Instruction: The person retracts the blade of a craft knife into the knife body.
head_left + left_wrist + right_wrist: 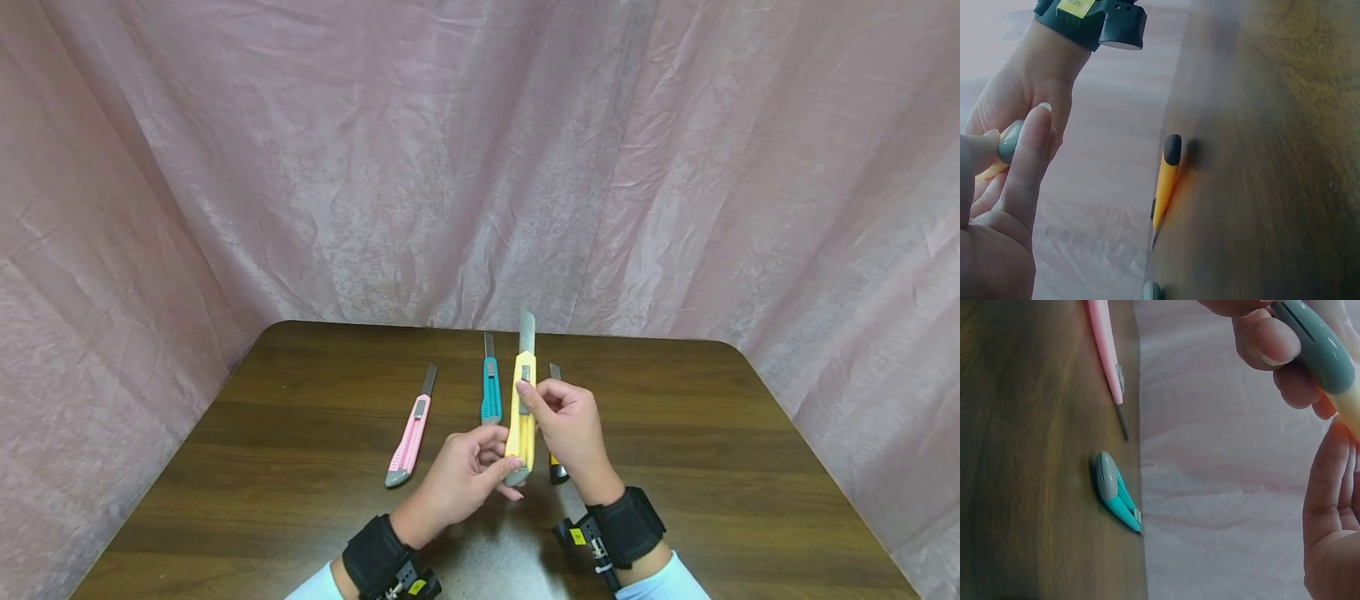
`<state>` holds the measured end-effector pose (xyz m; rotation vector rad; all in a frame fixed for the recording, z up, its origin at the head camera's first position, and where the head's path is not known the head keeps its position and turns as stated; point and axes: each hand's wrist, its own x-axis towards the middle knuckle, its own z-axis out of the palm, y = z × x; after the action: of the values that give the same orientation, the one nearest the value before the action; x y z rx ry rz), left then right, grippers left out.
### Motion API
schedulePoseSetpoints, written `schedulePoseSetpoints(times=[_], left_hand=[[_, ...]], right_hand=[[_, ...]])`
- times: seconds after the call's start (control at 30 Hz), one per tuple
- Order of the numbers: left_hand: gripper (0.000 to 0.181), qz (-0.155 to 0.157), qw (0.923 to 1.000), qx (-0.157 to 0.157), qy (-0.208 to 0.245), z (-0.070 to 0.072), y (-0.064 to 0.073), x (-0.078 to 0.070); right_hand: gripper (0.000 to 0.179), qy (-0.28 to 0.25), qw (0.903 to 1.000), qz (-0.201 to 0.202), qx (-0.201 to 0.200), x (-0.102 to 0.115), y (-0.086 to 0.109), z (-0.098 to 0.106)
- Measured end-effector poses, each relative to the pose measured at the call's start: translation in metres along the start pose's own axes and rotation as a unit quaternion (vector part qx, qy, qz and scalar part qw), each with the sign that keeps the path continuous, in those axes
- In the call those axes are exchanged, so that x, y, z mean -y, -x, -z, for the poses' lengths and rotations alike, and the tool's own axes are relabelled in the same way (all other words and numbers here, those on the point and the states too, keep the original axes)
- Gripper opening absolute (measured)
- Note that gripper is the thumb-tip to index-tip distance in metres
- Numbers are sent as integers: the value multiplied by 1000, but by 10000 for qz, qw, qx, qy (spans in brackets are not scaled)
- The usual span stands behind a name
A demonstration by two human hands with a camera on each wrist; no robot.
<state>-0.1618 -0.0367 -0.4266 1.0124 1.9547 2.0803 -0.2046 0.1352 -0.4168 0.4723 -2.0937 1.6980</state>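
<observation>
Both hands hold a yellow utility knife (517,433) above the table, its blade (527,332) out and pointing away. My left hand (467,473) pinches the grey end cap (1325,356) between thumb and fingers. Higher up the handle, my right hand (573,425) grips it with the thumb on the slider. Left of them lies a pink utility knife (410,437) with its blade extended. A teal utility knife (491,392), blade also out, lies just behind the left hand. The right hand partly hides an orange and black utility knife (1165,181) on the table.
The dark wooden table (277,400) has rounded far corners. A pink curtain (420,167) hangs behind it and along its sides. Each wrist wears a black strap with a small camera, the right strap (626,527) close to the table.
</observation>
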Motion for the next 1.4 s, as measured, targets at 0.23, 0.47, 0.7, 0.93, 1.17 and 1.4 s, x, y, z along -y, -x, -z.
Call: schedulePoseSetpoints(times=[0.23, 0.47, 0.7, 0.93, 1.17, 1.4], left_hand=[[23, -72, 10000, 17, -14, 0, -1, -2], [23, -196, 9998, -7, -65, 0, -1, -5], [24, -83, 9999, -14, -124, 0, -1, -5], [24, -66, 9999, -20, -97, 0, 0, -4], [25, -39, 10000, -14, 24, 1, 0, -1], [25, -46, 10000, -42, 31, 1, 0, 0]], right_hand=[[16, -183, 9995, 258, 85, 4, 1, 0], [13, -251, 9992, 297, 78, 30, 3, -1], [20, -65, 9997, 212, -111, 33, 4, -1], [23, -55, 9998, 178, 2, 36, 3, -2], [19, -231, 9994, 206, 126, 34, 3, -1], [14, -251, 9993, 187, 181, 33, 3, -1]])
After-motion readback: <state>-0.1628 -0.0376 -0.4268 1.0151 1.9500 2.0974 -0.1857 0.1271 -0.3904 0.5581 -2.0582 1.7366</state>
